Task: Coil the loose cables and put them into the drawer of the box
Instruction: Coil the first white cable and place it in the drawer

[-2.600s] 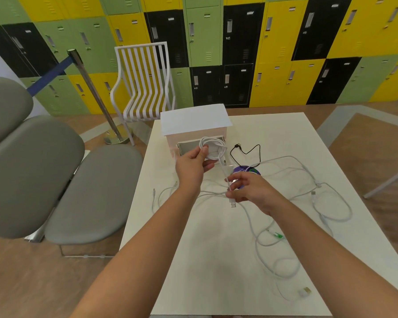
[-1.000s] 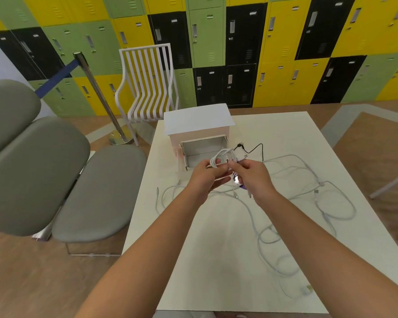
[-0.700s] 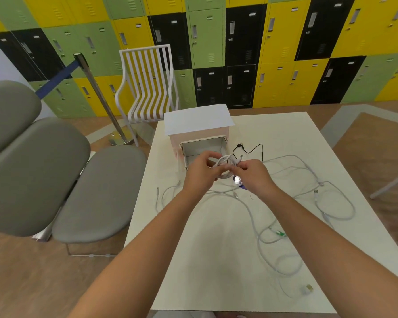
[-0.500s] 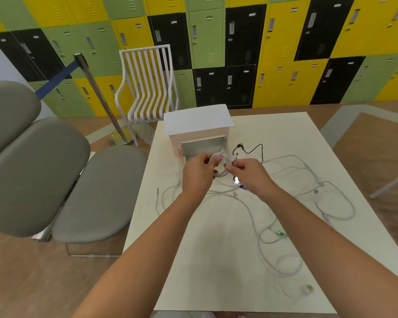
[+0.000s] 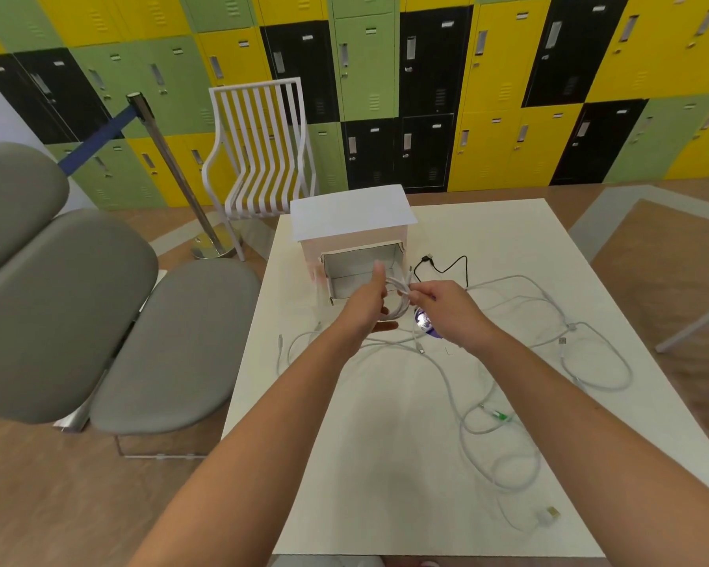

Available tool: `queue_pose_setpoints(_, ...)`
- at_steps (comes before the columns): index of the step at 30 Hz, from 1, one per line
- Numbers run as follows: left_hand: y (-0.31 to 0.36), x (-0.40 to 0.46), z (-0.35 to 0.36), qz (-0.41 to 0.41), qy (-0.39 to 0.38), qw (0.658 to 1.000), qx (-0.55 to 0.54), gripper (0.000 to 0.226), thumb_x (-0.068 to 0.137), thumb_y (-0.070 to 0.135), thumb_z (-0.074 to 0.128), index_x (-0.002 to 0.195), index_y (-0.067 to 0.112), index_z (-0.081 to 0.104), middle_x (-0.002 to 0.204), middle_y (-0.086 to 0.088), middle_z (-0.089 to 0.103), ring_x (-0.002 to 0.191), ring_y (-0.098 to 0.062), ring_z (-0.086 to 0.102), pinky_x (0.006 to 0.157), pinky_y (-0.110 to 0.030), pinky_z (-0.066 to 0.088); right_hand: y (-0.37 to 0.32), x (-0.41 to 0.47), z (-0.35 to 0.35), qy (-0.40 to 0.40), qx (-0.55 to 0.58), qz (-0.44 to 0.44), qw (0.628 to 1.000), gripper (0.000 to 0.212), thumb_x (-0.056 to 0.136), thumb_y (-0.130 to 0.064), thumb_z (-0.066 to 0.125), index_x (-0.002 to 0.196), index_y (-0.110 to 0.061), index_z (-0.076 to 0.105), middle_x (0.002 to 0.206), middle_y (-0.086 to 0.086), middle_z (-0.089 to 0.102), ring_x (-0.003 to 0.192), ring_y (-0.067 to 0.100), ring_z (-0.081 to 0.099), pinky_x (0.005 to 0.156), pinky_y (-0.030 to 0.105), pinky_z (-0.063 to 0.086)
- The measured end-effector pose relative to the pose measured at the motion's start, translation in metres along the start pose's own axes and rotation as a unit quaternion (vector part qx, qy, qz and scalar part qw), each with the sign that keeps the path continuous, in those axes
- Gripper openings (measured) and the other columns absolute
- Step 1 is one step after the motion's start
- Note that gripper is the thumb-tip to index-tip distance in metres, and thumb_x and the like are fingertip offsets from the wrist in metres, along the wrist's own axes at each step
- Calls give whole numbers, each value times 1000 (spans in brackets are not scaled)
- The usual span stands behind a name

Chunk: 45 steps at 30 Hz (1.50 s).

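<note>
A white box (image 5: 351, 214) stands at the table's far edge with its drawer (image 5: 359, 266) pulled out toward me. Just in front of the drawer, my left hand (image 5: 367, 304) holds a coiled white cable (image 5: 398, 298). My right hand (image 5: 443, 306) pinches the same coil from the right side. Several loose white cables (image 5: 508, 448) sprawl over the white table (image 5: 385, 484), one with a green plug (image 5: 497, 415). A short black cable (image 5: 443, 268) lies to the right of the box. A purple disc (image 5: 424, 323) is partly hidden under my right hand.
A white slatted chair (image 5: 263, 157) stands behind the table. Grey padded seats (image 5: 99, 321) sit close to the left edge. A metal barrier post (image 5: 181, 186) with a blue belt stands behind them. Coloured lockers (image 5: 467, 96) line the back wall.
The trailing cable end has been wound into the coil. Both hands came together and carried the coil to just in front of the open drawer.
</note>
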State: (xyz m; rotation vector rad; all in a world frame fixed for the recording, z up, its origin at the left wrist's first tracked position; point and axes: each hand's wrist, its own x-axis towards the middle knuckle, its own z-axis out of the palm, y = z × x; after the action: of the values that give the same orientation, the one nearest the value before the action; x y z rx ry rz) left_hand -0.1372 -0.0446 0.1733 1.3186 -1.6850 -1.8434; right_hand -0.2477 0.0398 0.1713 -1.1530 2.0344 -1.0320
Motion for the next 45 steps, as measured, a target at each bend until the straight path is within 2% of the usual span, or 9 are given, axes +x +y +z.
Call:
queue_pose_setpoints(1,-1,1,0,-7,6,1000,-20,69,102,53,30,128,-7,50,89,-7,42,72,-15,47,86,-42,58,-1,0,-2,-1,-7,1,1000,28,100,-15,48,109,3,67,108,27,65,105,40,57,89,41,46)
queue_pose_setpoints(6,-1,2,2,-54,14,989,-138,41,103,41,41,75,12,50,68,-1,44,65,-13,48,86,-38,57,-3,0,-8,7,-30,-7,999,28,102,-13,43,116,-7,67,110,14,66,106,30,58,92,37,44)
queue_pose_setpoints(15,3,3,-11,60,-61,992,91,33,100,38,49,122,16,62,103,0,64,81,-16,67,85,-34,56,2,8,-16,-31,-138,0,990,29,102,-23,42,98,-11,68,82,5,51,71,23,50,61,33,40)
queue_pose_setpoints(19,1,3,-16,88,-75,990,86,37,89,26,70,124,15,63,86,-2,68,67,-12,65,81,-34,57,0,6,-17,-54,-90,7,994,30,100,-33,49,99,-11,70,76,7,52,64,22,43,52,29,32)
queue_pose_setpoints(29,-2,4,-21,42,-71,996,22,21,96,17,61,115,10,62,97,-3,66,84,-11,65,81,-39,57,1,3,-21,-61,-41,-13,997,21,99,-18,53,109,-22,70,96,5,66,84,20,63,71,28,48)
queue_pose_setpoints(35,-4,4,-21,34,-44,998,-33,29,98,16,57,124,4,60,93,-2,65,81,-8,65,65,-27,56,12,5,-19,33,-150,-74,985,23,97,-19,56,110,-10,72,109,5,53,102,15,47,84,20,33)
queue_pose_setpoints(38,-2,3,-20,37,-34,997,-57,25,99,15,55,121,5,59,92,-3,64,79,-13,64,72,-29,57,15,5,-15,66,-101,-42,992,19,96,-12,57,107,-11,72,106,5,49,86,8,47,79,29,45)
queue_pose_setpoints(41,-1,1,-19,41,-35,995,-80,21,100,12,53,119,7,58,90,-4,62,76,-14,61,72,-27,56,16,5,-12,87,-71,-13,994,20,95,-11,59,110,-11,72,99,6,55,85,15,54,64,15,42)
queue_pose_setpoints(45,-1,0,-20,61,-54,994,-76,28,100,10,52,125,10,63,95,-3,62,85,-14,56,75,-23,53,11,-1,-12,94,224,74,967,22,89,-11,67,109,-4,73,85,10,71,75,21,67,59,10,52)
